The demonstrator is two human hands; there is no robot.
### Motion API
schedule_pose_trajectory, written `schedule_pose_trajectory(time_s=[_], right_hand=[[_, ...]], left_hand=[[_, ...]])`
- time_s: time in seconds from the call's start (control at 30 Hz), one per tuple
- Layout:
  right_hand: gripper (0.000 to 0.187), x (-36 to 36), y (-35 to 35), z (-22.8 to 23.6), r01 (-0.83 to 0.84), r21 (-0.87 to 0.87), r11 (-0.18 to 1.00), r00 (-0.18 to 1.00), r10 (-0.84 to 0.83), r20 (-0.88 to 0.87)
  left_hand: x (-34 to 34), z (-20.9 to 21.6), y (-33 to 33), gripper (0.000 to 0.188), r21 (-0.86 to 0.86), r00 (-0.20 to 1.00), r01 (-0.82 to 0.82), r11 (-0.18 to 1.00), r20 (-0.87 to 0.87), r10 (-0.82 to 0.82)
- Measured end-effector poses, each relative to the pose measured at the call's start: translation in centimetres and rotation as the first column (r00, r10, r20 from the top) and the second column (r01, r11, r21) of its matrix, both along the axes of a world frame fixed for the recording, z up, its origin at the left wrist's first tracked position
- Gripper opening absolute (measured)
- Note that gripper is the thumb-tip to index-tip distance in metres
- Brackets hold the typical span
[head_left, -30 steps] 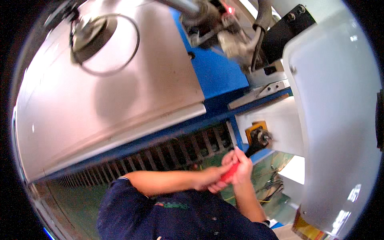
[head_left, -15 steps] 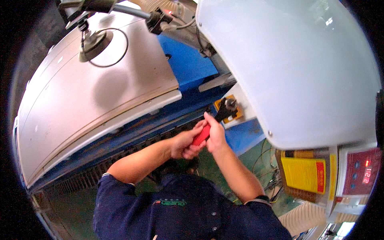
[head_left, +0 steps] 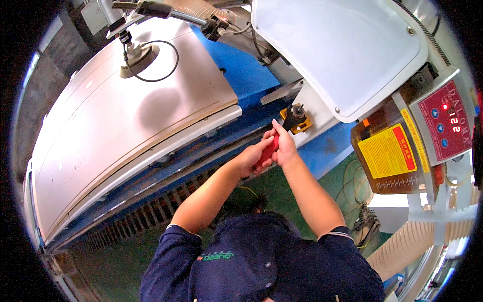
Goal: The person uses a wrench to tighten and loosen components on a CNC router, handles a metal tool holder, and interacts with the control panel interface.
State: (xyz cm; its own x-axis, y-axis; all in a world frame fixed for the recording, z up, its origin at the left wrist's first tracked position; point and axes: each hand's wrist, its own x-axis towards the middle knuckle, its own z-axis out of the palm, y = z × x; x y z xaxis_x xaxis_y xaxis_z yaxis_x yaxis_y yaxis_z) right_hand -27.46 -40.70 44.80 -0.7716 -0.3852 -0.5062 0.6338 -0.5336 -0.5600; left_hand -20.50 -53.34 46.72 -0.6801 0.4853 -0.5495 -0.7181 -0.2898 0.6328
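Observation:
Both my hands grip one red-handled tool [head_left: 270,149] in front of the machine. My left hand [head_left: 251,157] wraps the lower part of the handle, and my right hand [head_left: 283,146] closes over its upper part. The tool's dark head reaches up to a bolt on a yellow bracket [head_left: 298,120] at the machine's side. My bare forearms run down to dark blue sleeves at the bottom of the view.
A long grey machine table [head_left: 126,131] on a blue frame [head_left: 236,65] fills the left. A white curved guard [head_left: 342,50] hangs above the bracket. At right are a red control panel [head_left: 445,123], a yellow label [head_left: 386,151] and a ribbed hose [head_left: 412,246]. Green floor lies below.
The view has swung left and down, bringing the control panel and yellow label into sight. My hands stay together on the red tool, now pressed closer to the yellow bracket.

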Motion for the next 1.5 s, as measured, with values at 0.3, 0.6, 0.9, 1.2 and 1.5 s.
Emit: schedule_pose_trajectory(time_s=[0.3,0.6,0.9,1.2,1.5], right_hand=[[0.038,0.3,0.1,-0.1,0.016,-0.005,1.0,0.999,-0.017,-0.039],[0.041,0.2,-0.3,-0.1,0.071,0.153,0.986,0.99,-0.05,-0.135],[0.038,0.6,0.6,0.9,0.059,0.247,0.967,0.964,0.009,-0.265],[0.018,6.7,1.2,2.6,0.051,0.584,0.81,0.892,0.225,-0.391],[0.033,5.7,10.5,0.1,0.318,0.943,0.1,0.846,0.418,-0.33]], left_hand=[[0.0,0.1,-0.7,0.054,-0.067,0.992,0.067,0.996,-0.101,-0.074],[0.8,-0.2,-0.1,0.045,-0.269,0.947,-0.075,0.96,-0.32,-0.015],[1.2,-0.2,0.6,0.041,-0.246,0.918,-0.074,0.966,-0.396,-0.031],[5.7,-4.5,2.5,0.033,-0.495,0.756,-0.252,0.831,-0.637,-0.15],[9.6,-6.9,1.8,0.037,-0.625,0.454,0.158,0.764,-0.641,-0.618]])
